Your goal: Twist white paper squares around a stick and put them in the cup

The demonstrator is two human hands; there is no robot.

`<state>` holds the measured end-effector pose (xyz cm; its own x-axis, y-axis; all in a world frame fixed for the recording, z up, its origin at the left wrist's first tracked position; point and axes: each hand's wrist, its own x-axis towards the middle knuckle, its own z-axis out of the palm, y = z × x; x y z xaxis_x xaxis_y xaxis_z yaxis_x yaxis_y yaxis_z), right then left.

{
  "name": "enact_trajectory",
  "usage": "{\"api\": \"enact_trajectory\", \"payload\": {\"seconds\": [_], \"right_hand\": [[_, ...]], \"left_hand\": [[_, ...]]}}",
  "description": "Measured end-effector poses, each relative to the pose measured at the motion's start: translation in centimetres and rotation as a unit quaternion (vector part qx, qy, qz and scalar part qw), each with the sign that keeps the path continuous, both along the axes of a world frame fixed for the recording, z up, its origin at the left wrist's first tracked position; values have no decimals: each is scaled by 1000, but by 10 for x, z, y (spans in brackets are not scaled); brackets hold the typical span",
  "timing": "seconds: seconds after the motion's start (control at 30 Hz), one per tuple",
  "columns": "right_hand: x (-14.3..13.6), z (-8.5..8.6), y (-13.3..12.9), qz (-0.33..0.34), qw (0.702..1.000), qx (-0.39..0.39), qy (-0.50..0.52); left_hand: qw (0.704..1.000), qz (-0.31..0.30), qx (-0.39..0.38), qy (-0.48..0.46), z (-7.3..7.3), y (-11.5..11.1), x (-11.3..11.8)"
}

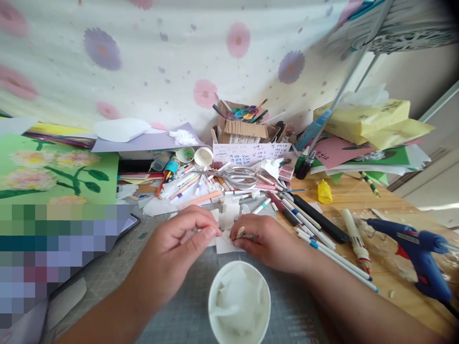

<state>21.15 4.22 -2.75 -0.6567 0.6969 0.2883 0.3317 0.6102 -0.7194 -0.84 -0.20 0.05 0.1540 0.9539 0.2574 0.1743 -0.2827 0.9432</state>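
A pixelated patch hid the lower left of the worktable from us, leaving only the edge of what looked like a phone exposed. We saw the white cup cut off at the bottom of the frame, crumpled white paper filling its mouth and concealing its inside. At right, the blue glue gun lost its rear end and cord to the border.

Both forearms, cropped at the lower edges, converged above a gray cutting mat. We watched the left hand bend at the knuckles, thumb and forefinger drawn nearly together; we could not tell whether anything was pinched there. Opposite, the right hand curled palm down, fingers bent toward the thumb. A small pale bit showed at its fingertips, too indistinct for us to say whether it was gripped. White paper pieces lay beneath and between the hands, just beyond the cup, partly covered by the fingers.
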Motion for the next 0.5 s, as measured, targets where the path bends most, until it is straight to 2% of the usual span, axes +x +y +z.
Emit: {"api": "enact_trajectory", "payload": {"seconds": [0.13,0.23,0.3,0.5], "right_hand": [[-1,-5,0,-25,999,1,48],[2,-3,0,-39,992,-15,118],[3,-1,-1,-41,984,-29,173],[1,9,-12,-5,950,-81,300]], "left_hand": [[997,56,-55,-27,-5,6,0],[995,69,-65,-15,-5,5,2],[996,51,-78,-6,-5,3,3],[985,-54,-165,-23,-7,0,9]]}}
